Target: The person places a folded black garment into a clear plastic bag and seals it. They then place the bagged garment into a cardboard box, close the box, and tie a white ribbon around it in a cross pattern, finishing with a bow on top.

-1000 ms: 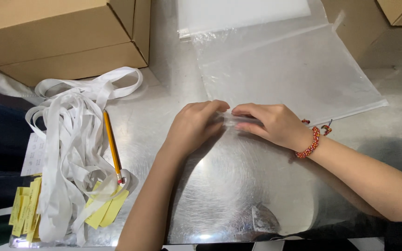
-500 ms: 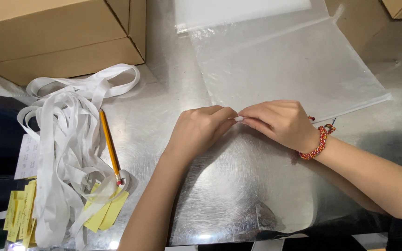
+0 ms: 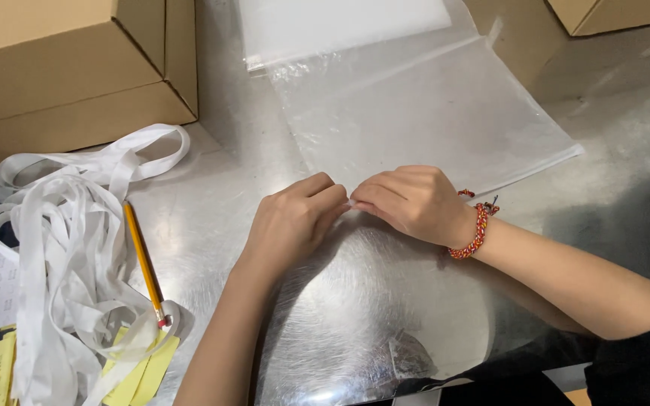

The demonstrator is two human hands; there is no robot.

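At the bottom centre a shiny clear bag (image 3: 355, 323) is lying on the steel table (image 3: 212, 188), its near end running out of the frame. Just above it, mid-frame, the left hand (image 3: 291, 222) and right hand (image 3: 411, 201) are meeting fingertip to fingertip, both pinching the bag's upper edge; what lies between the fingers is too small to make out. A beaded bracelet (image 3: 474, 233) is circling the right wrist. At lower left, white strips (image 3: 62, 233) are tangling around a pencil (image 3: 143, 259) and yellow tags (image 3: 144, 372), partly cut off. Farther up, a flat clear bag (image 3: 430, 113) is resting, seemingly empty. Boxes at upper left (image 3: 62, 68) and upper right (image 3: 611, 11) are showing only their closed sides, contents hidden.
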